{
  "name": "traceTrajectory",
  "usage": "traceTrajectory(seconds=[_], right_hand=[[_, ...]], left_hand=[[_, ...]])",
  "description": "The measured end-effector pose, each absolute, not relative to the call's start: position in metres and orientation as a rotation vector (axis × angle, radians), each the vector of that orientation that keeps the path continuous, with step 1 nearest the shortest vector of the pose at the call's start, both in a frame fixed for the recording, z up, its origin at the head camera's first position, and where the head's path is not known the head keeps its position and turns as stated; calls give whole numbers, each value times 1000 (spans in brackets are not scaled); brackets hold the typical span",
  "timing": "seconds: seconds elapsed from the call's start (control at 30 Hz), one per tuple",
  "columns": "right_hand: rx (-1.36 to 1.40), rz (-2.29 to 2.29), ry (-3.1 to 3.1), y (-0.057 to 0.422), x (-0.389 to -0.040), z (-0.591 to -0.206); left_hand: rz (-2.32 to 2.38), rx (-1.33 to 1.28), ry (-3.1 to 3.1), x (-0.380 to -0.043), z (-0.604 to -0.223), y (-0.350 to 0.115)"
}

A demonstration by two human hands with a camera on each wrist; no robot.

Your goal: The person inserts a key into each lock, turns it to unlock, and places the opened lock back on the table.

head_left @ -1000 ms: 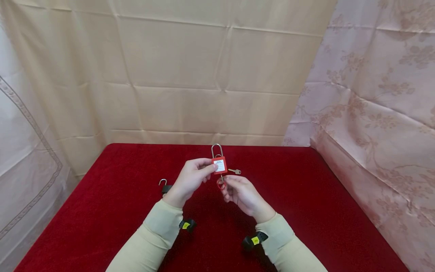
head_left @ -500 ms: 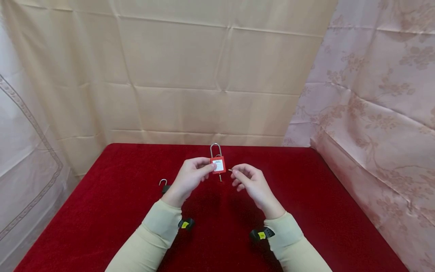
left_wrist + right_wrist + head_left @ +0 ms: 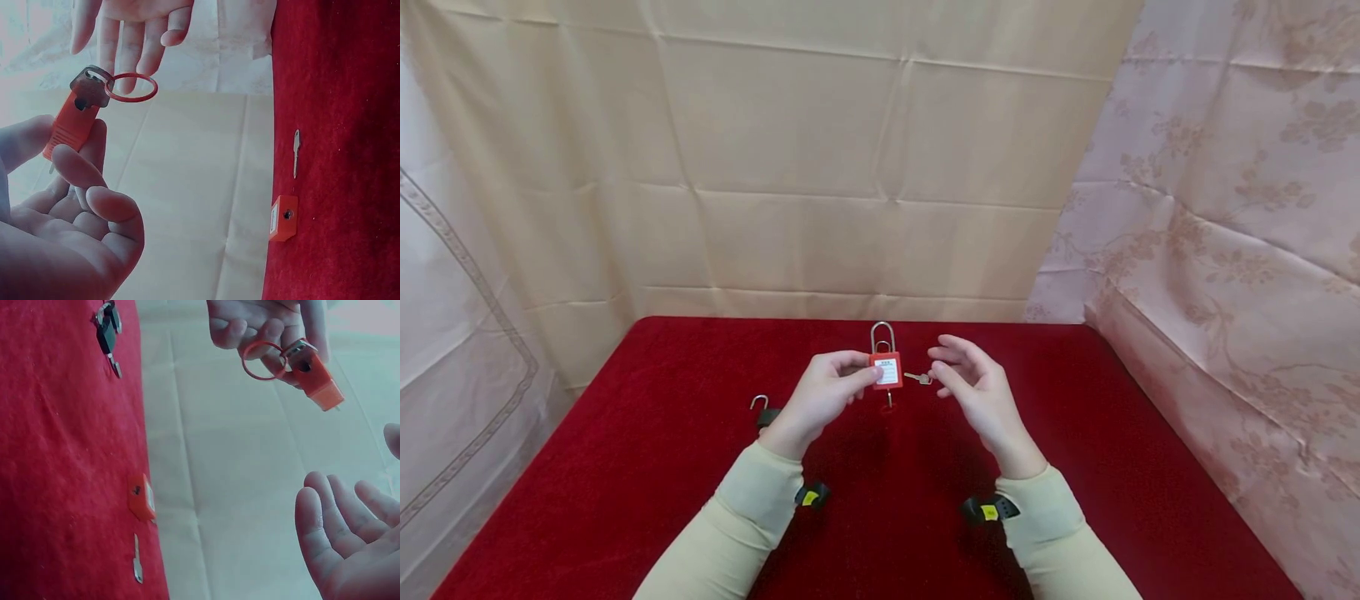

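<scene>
My left hand pinches a red padlock with a white label, its closed shackle pointing up. A key sits in the keyhole at its base, and a red ring hangs from the key's head. To the right, my right hand is held up with fingers relaxed and apart, touching nothing. In the right wrist view its fingers are well away from the padlock. A loose key lies on the table beyond, between the padlock and my right hand in the head view.
A second red padlock rests on the red-covered table near the loose key, mostly hidden in the head view. Left of my left wrist lies a black padlock with its shackle open. Cloth hangings close off the back and sides.
My right hand has let go of the key's ring below the padlock and moved up and right, its fingers spreading. The left hand keeps the padlock in nearly the same place.
</scene>
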State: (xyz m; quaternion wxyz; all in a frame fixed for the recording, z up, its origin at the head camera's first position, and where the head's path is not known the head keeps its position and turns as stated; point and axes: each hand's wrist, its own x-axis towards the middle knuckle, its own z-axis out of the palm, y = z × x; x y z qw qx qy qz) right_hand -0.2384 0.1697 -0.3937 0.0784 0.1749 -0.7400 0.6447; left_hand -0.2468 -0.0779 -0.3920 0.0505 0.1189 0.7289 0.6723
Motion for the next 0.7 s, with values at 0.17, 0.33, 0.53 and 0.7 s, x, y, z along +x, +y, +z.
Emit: traceTrajectory(seconds=[0.17,0.33,0.53,0.7], right_hand=[[537,1854,-2237,172,-238,-389],[571,1775,-2267,173,-239,-383],[599,1774,-2263,169,-240,-375],[596,1807,-2270,166,-243,-375]], left_hand=[[2012,385,2232,-245,-391,-76],[1987,415,2247,-244,-390,-75],[1918,426,2273,-245,-392,-75],[1882,434,2271,-244,-394,-74]])
